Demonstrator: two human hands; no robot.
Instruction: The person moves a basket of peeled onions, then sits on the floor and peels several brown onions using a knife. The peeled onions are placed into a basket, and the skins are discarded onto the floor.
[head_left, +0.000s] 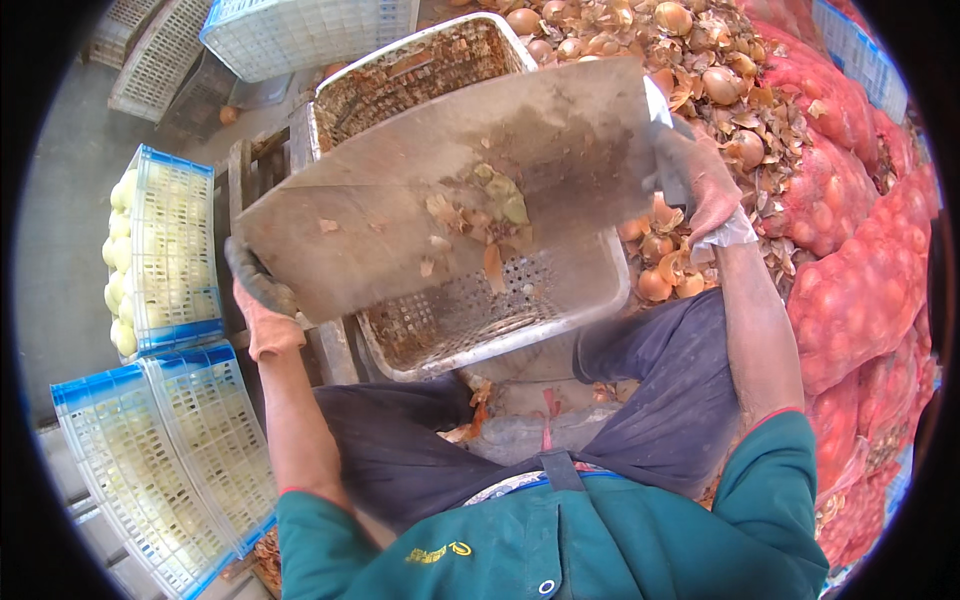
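Both my hands wear work gloves with grey palms and pinkish backs. A large, stained flat board (390, 202) is tilted above a dirty white plastic basket (619, 277). My left hand (262, 307) grips the board's left end, and my right hand (694, 176) holds its right end. A thin plastic cuff shows at the right wrist. Scraps of onion skin (491, 266) and a greenish peel (502, 196) lie on the board near its lower middle. The board hides the middle of the basket, whose soiled perforated walls show above and below it.
Unpeeled onions and loose skins (724, 86) are heaped at the upper right. Red mesh sacks of onions (855, 285) line the right side. On the left stand crates of peeled onions (176, 247) and two blue-rimmed crates (172, 450). A wooden pallet (240, 176) lies beside the basket.
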